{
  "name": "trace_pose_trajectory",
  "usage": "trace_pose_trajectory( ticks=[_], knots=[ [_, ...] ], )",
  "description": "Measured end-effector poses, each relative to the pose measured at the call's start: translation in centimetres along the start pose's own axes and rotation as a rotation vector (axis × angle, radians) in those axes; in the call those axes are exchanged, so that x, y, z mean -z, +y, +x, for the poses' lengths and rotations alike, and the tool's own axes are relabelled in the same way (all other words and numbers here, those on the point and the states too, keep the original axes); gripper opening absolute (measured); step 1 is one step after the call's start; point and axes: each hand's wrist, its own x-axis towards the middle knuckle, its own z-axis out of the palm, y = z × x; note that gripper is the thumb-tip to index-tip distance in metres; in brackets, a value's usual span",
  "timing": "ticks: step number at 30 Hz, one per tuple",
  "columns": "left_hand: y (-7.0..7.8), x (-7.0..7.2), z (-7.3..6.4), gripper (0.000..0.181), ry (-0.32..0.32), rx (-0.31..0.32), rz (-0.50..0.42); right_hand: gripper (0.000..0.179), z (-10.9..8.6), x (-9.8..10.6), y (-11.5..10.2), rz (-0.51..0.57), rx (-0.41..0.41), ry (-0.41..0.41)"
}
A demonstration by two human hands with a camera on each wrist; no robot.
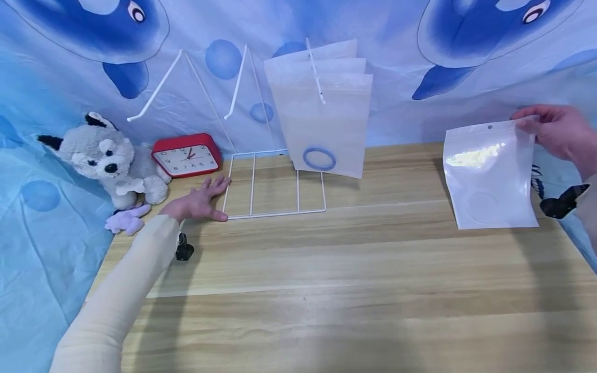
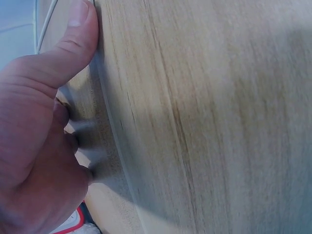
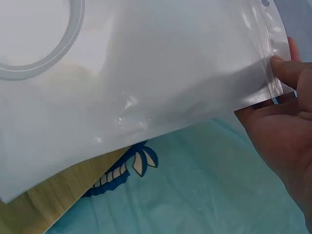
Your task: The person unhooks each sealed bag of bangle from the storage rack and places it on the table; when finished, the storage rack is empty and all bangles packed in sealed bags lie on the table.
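Observation:
My right hand (image 1: 562,132) pinches the upper right corner of a white zip bag (image 1: 489,176) with a small hang hole, held up over the table's right end. A faint ring outline (image 3: 75,29) shows on the bag in the right wrist view. At the left, my left hand (image 1: 198,203) has its fingers spread and touches the left side of a white wire display rack (image 1: 275,214). Several similar bags (image 1: 326,119) hang on the rack's right-hand prong. On the front one a blue ring (image 1: 306,156) is visible. The other two prongs carry nothing.
A red clock (image 1: 187,154) stands behind my left hand, beside a grey plush dog (image 1: 109,155) and a small purple plush toy (image 1: 127,220). The wooden table (image 1: 326,290) extends toward me. Blue cloth with whale prints (image 1: 401,114) hangs behind it.

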Motion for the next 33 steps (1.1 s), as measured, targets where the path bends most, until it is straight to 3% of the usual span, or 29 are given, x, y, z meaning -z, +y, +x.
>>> trace_pose_trajectory(
  ticks=[6, 14, 18, 25, 33],
  knots=[
    [0.0, 0.0, 0.1, 0.113, -0.001, 0.007, 0.009, 0.026, 1.1, -1.2, 0.9, -0.021, 0.009, -0.012],
    [0.0, 0.1, 0.2, 0.113, 0.002, 0.009, 0.013, 0.023, 1.8, -2.9, 1.9, -0.018, -0.049, 0.008],
    [-0.1, -0.1, 0.4, 0.113, 0.006, 0.002, 0.016, 0.024, 1.6, -3.9, 2.1, -0.09, -0.007, 0.021],
    [-0.4, -0.1, 0.6, 0.115, 0.006, -0.014, 0.011, 0.036, 2.6, -5.4, 1.8, -0.267, 0.071, 0.163],
    [0.0, 0.0, 0.4, 0.113, 0.005, 0.005, 0.005, 0.033, 3.2, -6.2, 1.5, -0.42, 0.193, 0.2]
  ],
)
